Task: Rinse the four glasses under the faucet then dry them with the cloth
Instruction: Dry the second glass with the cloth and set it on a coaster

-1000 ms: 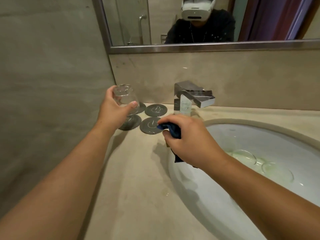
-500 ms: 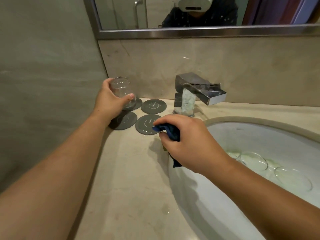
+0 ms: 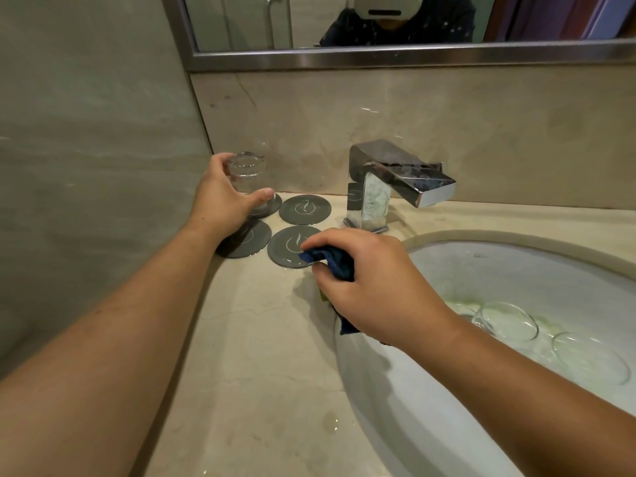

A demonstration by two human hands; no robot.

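Marble counter [image 3: 258, 356] (wet), faucet [image 3: 395, 173], mirror [image 3: 241, 22] above

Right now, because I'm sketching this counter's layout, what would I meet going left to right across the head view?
Left hand gripping held glass → bare back coaster → faucet → first sink glass → second sink glass.

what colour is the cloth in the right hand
Dark blue: the cloth bunched in the right hand, clearest in the head view.
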